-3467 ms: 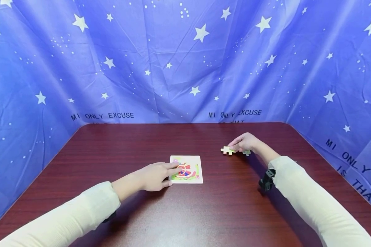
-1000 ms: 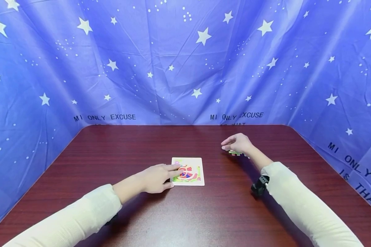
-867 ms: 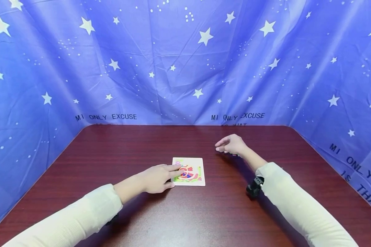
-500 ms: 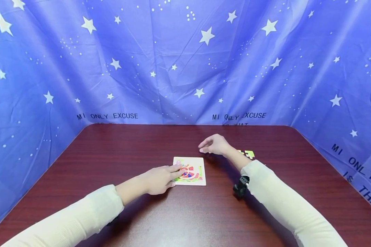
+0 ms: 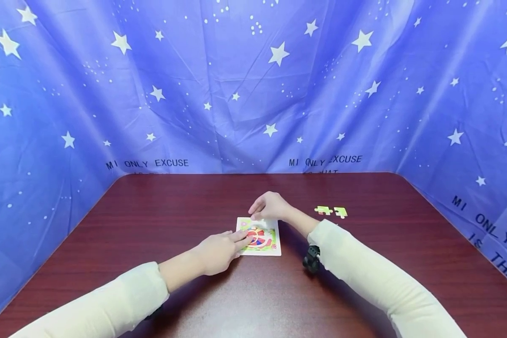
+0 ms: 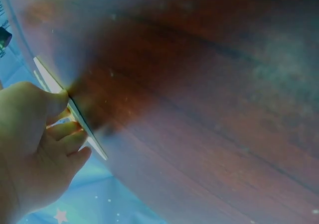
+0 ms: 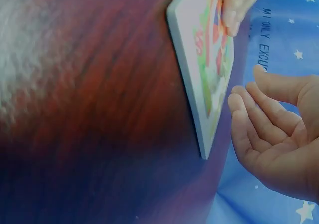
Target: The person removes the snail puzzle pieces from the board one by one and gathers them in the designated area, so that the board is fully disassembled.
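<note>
A square jigsaw puzzle board (image 5: 277, 235) with a white border and a red, blue and green picture lies mid-table; its upper part shows a pale patch. My left hand (image 5: 219, 251) rests on the board's left side, straight fingers on the picture. In the left wrist view, that thumb (image 6: 59, 102) is at the board's edge. Over the board's far edge is my right hand (image 5: 274, 206), fingers bent downward. The right wrist view shows its thumb (image 7: 279, 84) apart from the fingers (image 7: 244, 129), with no piece visible between them.
Two loose yellow-green jigsaw pieces (image 5: 323, 210) lie side by side on the dark red wooden table (image 5: 253, 291), right of the board. A blue curtain (image 5: 194, 94) with white stars hangs behind the table's far edge.
My right hand has moved left from the loose pieces to the board's far edge, uncovering both pieces. My left hand has stayed on the board.
</note>
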`<state>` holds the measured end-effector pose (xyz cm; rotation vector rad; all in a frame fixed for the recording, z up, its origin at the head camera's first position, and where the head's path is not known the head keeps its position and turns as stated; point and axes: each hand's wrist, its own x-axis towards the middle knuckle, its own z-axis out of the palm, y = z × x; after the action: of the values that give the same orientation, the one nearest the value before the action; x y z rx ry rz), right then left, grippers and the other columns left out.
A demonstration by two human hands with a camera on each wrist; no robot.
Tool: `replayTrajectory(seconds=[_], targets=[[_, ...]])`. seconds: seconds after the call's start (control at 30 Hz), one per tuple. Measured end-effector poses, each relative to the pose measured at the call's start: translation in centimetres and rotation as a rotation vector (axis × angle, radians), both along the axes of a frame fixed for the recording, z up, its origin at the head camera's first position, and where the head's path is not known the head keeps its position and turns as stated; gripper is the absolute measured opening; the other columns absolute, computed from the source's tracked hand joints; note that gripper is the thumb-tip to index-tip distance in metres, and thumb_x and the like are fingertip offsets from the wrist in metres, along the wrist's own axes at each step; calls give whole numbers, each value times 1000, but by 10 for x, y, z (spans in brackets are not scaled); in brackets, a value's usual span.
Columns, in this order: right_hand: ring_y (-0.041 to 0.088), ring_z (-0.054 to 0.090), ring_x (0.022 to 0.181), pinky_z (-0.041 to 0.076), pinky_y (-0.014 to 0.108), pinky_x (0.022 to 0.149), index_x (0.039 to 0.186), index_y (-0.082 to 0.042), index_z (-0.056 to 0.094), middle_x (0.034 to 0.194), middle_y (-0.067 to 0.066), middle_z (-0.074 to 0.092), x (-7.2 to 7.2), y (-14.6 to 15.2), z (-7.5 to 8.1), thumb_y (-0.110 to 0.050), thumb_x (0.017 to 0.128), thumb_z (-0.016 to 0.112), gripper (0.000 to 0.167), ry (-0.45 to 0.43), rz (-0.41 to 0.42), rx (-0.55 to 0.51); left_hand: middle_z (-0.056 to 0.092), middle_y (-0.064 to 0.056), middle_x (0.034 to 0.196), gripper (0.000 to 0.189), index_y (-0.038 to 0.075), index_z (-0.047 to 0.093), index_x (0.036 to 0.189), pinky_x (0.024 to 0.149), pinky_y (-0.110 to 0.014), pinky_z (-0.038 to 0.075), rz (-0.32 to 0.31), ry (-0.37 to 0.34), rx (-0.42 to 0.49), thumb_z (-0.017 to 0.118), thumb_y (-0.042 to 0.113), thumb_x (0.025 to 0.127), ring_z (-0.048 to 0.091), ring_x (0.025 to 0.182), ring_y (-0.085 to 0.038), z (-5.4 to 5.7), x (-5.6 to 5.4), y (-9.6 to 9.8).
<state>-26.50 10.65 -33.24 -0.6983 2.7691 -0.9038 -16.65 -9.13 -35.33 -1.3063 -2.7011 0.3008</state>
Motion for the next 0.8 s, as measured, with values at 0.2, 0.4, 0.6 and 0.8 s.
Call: replayTrajectory(seconds=[0.2,0.4,0.6,0.8], targets=[[7,70,76,52,18,70,90,-9,78,85,5,77,6,-6,-8,-13,78,78,13,3,4,51,56,-5,141,44,10,54,137,107,-35,47,-3,38,-5,57,22,94,52,132,-14,-7,3,1],[8,72,80,53,21,76,91,-13,78,87,1,78,5,-9,-1,-14,79,76,13,53,38,112,54,-4,143,47,12,53,138,108,-34,46,34,29,-28,60,19,92,53,131,-14,-1,2,3],[8,72,83,53,21,76,91,-14,79,89,-1,78,4,-8,3,-17,80,77,12,56,38,133,51,-6,146,49,11,50,140,108,-36,45,77,-61,8,59,16,93,56,128,-20,3,2,4],[8,72,85,54,21,78,91,-16,80,90,-2,77,5,-5,0,-18,79,77,12,25,22,122,51,-6,146,48,10,51,140,108,-36,45,86,-91,11,59,16,93,56,128,-22,3,1,7]])
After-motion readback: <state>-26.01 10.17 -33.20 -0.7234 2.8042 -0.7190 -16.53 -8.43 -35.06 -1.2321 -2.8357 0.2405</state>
